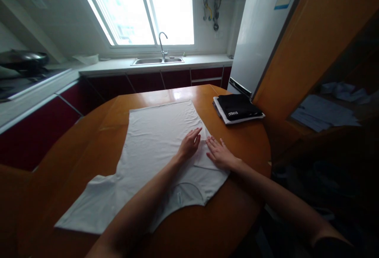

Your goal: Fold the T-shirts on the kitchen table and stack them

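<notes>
White shirt (154, 139), neck label (179, 198), white-lettered black garment (241, 105)

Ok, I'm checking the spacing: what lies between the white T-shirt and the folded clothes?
The head view shows a strip of wooden tabletop between the T-shirt and folded clothes.

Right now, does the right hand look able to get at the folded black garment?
Probably yes: the right hand lies flat on the white shirt, apparently gripping nothing, and only bare tabletop separates it from the black garment atop the stack.
</notes>
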Motion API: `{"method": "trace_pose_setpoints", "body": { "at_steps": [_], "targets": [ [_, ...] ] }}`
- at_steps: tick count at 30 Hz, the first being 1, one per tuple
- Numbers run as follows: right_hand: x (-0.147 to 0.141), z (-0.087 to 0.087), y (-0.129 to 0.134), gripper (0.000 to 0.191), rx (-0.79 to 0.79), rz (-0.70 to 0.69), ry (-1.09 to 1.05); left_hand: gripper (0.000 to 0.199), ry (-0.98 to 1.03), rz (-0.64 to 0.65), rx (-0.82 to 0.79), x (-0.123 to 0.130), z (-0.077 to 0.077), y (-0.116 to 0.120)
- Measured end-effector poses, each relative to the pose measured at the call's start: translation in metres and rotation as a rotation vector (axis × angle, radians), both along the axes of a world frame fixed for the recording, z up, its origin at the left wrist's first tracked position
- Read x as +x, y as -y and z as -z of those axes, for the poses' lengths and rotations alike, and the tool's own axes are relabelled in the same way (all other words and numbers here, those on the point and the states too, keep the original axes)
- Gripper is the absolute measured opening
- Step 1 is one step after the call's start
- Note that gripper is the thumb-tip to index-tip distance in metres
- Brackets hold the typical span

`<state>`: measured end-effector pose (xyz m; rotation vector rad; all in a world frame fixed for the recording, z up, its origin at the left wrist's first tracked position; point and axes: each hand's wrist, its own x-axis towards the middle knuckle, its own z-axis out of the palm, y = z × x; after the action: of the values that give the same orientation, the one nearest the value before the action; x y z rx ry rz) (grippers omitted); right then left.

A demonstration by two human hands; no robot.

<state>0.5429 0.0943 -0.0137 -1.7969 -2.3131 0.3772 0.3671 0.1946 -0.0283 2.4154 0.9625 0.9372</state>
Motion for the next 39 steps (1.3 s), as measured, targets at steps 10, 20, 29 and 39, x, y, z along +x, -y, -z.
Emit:
{"method": "trace_pose_setpoints", "body": {
  "at_steps": [10, 20, 29, 39],
  "targets": [
    [0.008, 0.004, 0.020, 0.062, 0.102, 0.065, -0.026, 0.037, 0.084, -0.005, 0.034, 0.001, -0.002, 0.004],
    [0.042, 0.010, 0.029, 0.054, 0.132, 0.198, -0.278, 0.018, -0.457, 0.615, -0.217, -0.015, -0.053, 0.016],
    [0.040, 0.016, 0.035, 0.051, 0.105, 0.161, -0.278, 0.023, -0.852, 0.582, -0.333, -0.021, -0.070, 0.030],
    [0.044, 0.009, 0.039, 0.051, 0.036, -0.040, -0.265, 0.021, -0.777, 0.559, -0.182, -0.026, -0.089, 0.024]
  ]
}}
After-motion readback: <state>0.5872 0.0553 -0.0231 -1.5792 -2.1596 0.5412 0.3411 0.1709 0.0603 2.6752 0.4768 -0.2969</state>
